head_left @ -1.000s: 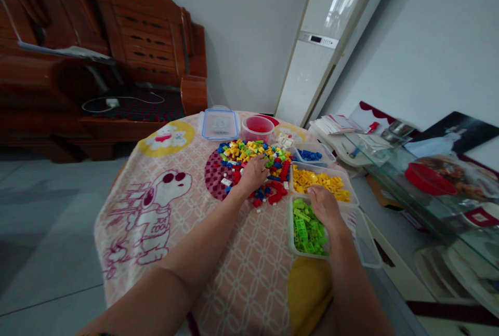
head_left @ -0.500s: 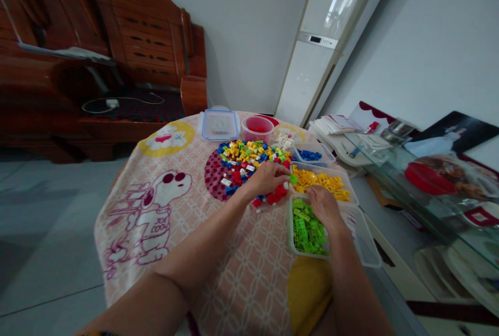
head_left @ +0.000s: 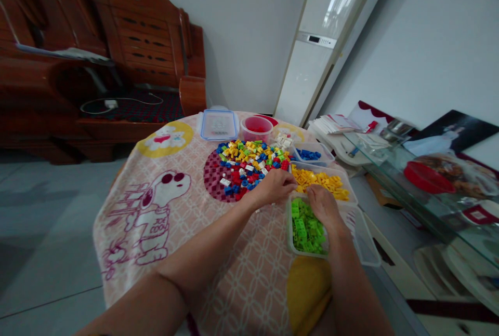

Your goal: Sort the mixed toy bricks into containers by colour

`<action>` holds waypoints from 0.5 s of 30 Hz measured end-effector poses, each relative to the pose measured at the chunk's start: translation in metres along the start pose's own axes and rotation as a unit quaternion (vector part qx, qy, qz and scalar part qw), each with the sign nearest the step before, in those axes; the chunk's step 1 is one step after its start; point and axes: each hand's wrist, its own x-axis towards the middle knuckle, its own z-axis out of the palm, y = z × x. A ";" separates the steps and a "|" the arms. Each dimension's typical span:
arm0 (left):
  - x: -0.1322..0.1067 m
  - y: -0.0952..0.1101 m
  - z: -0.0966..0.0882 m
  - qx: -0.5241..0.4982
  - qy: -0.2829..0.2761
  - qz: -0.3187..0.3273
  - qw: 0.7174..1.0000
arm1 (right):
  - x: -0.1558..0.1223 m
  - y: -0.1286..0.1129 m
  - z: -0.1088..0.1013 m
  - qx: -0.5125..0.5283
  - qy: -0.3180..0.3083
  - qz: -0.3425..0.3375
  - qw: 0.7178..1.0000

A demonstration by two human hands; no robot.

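Observation:
My left hand [head_left: 275, 186] is over the right side of the mixed building-brick pile [head_left: 249, 162], fingers pressed together at the left edge of the box of yellow bricks [head_left: 323, 183]. Whatever is between those fingertips is hidden. Just to its right, my right hand [head_left: 323, 204] hovers where the yellow box meets the box of green bricks [head_left: 307, 229]. Its fingers are curled together, and I cannot make out anything in them. Blue bricks lie in a small clear box [head_left: 323, 154] behind the yellow ones.
A pink round tub [head_left: 257, 127] with red pieces and a blue-rimmed clear lid [head_left: 219, 124] stand at the table's back. White bricks [head_left: 284, 140] lie near the tub. Another clear lid [head_left: 368, 242] is right of the green box. A glass shelf [head_left: 421, 196] borders the table.
My left hand has moved slightly right and down, toward my right hand. The green brick at its fingertips no longer shows. My right hand has barely moved.

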 end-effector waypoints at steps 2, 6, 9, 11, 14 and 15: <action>0.002 -0.011 0.001 0.056 0.077 -0.025 0.995 | 0.000 0.002 0.002 0.002 0.003 -0.006 1.000; 0.004 -0.040 0.002 0.137 0.148 -0.038 0.979 | 0.000 0.003 0.002 0.000 -0.005 -0.014 1.000; 0.003 -0.058 0.005 0.163 0.145 -0.052 0.975 | 0.000 0.002 0.001 0.001 -0.011 -0.013 1.000; 0.002 -0.065 0.007 0.172 0.132 -0.057 0.975 | 0.000 0.002 0.001 0.002 -0.009 -0.012 1.000; 0.000 -0.071 0.011 0.186 0.115 -0.059 0.974 | -0.001 0.003 0.002 0.004 0.001 -0.015 1.000; -0.001 -0.072 0.012 0.190 0.111 -0.060 0.974 | -0.001 0.003 0.003 0.004 0.004 -0.017 1.000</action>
